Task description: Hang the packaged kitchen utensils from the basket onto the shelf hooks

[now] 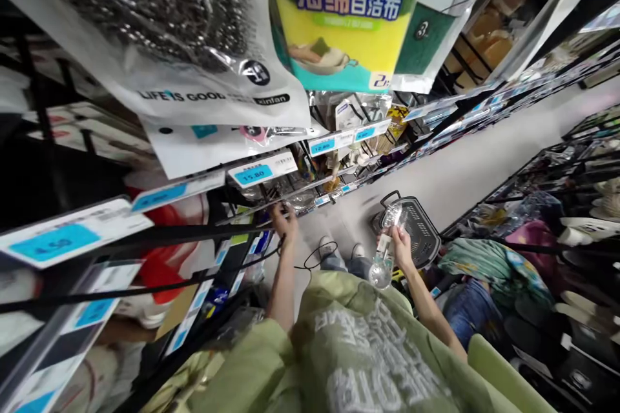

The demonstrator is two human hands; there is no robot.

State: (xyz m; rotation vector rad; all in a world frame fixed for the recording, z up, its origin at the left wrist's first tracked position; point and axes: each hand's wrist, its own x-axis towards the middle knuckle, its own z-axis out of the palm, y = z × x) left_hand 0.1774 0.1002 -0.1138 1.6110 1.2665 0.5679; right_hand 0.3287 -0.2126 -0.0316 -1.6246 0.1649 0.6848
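My right hand (401, 246) is closed around a clear plastic-wrapped utensil (382, 255) with a round, shiny end hanging downward; its exact kind is hard to make out. Over at the lower shelf edge, my left hand (285, 221) has its fingers curled among clear-wrapped goods (300, 200). What those fingers grip is too small and dark to name. Below and beyond my right hand, a black shopping basket (420, 232) rests on the floor, its handle raised.
Close above hang a steel wool pack (194, 19) and a yellow-green sponge cloth pack (339, 19). Price labels (261, 169) line the shelf edges. A black cable (310, 266) loops near my shoes (358, 250). Slippers (581, 310) and cloth goods (489, 261) fill the right-hand rack.
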